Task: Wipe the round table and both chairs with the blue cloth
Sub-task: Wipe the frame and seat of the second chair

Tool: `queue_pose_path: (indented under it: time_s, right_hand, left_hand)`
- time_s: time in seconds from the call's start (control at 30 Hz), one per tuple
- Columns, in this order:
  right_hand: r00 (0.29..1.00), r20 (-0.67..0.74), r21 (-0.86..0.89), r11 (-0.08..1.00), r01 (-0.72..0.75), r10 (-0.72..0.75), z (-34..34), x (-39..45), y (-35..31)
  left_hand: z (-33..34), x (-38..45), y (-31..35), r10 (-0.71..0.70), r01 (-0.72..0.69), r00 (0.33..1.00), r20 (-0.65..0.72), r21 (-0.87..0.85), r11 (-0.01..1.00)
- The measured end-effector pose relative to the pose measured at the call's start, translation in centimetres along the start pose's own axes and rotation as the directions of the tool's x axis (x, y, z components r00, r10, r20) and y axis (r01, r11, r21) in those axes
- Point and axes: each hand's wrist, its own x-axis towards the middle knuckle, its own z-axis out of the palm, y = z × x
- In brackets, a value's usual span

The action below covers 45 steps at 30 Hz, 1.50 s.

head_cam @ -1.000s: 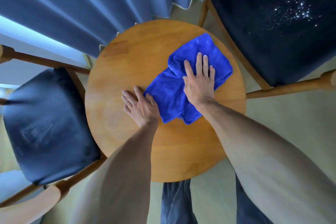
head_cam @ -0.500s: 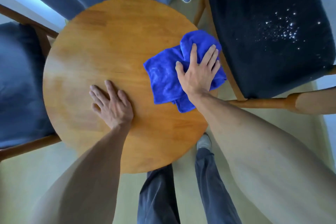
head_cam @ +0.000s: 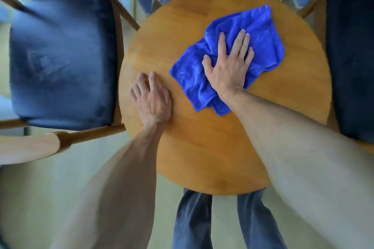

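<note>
Blue cloth point(head_cam: 228, 54) lies bunched on the far right part of the round table point(head_cam: 202, 147), pinned flat under the right hand point(head_cam: 228, 66), whose fingers are spread straight and press down without curling round it. The left hand point(head_cam: 150, 98) rests palm-down on the bare wood near the left edge, fingers loosely extended and holding nothing. By my reading the table wipe is under way. The left chair point(head_cam: 60, 60) and right chair point(head_cam: 352, 56) appear not yet wiped.
</note>
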Motion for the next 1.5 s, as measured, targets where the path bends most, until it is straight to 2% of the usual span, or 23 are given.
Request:
queue_pose_path:
  time_s: [0.07,0.13,0.2,0.4,0.5,0.57,0.73,0.9,1.07,1.3,1.43,1.5]
  right_hand:
    - [0.999,-0.006,0.002,0.999,0.045,-0.045,0.6,0.3,-3.1]
    - [0.994,-0.016,0.001,0.994,0.109,-0.109,1.3,0.2,-5.8]
    - [0.984,-0.008,-0.008,0.984,0.177,-0.177,1.7,0.0,-7.6]
    - [0.950,0.036,0.035,0.950,0.310,-0.311,1.6,-3.3,-10.9]
    - [0.908,0.031,0.067,0.907,0.415,-0.418,2.3,-6.6,-10.6]
    - [0.885,-0.027,0.104,0.880,0.464,-0.464,2.8,-7.7,-9.6]
    - [0.905,-0.057,0.123,0.897,0.424,-0.421,2.1,-7.6,-3.9]
    - [0.967,-0.083,0.073,0.966,0.249,-0.242,0.5,-8.0,8.0]
    - [0.980,-0.068,0.068,0.979,0.193,-0.188,-1.5,-7.3,17.7]
    - [0.952,-0.172,0.174,0.944,0.281,-0.252,-7.1,-5.2,24.0]
    - [0.957,-0.245,0.238,0.947,0.216,-0.157,-12.3,-5.3,28.9]
    - [0.957,-0.271,0.260,0.950,0.176,-0.103,-14.9,-5.6,31.7]
  left_hand:
    - [-0.6,2.2,-2.9,-0.135,0.135,0.990,-0.046,0.002,0.991]
    - [-1.3,4.2,-6.2,-0.307,0.306,0.949,-0.074,-0.027,0.952]
    - [-1.9,5.1,-9.1,-0.383,0.382,0.922,-0.052,-0.037,0.924]
    - [-2.0,2.8,-11.4,-0.413,0.412,0.911,-0.015,-0.027,0.911]
    - [-1.9,2.1,-10.1,-0.355,0.354,0.935,-0.002,-0.008,0.935]
    - [-2.1,2.5,-9.2,-0.305,0.305,0.952,0.020,0.001,0.952]
    - [-3.2,3.6,-4.9,-0.278,0.278,0.961,0.008,0.011,0.961]
    - [-3.0,0.8,3.6,-0.132,0.132,0.985,0.111,0.004,0.991]
    - [-1.9,-3.1,12.2,0.007,-0.002,0.986,0.166,-0.027,1.000]
    - [-1.5,-8.5,23.5,0.097,-0.071,0.984,0.152,-0.168,0.983]
    - [-2.3,-12.6,28.5,0.105,-0.070,0.981,0.161,-0.208,0.976]
    - [-3.1,-14.1,30.6,0.066,-0.027,0.980,0.188,-0.206,0.978]
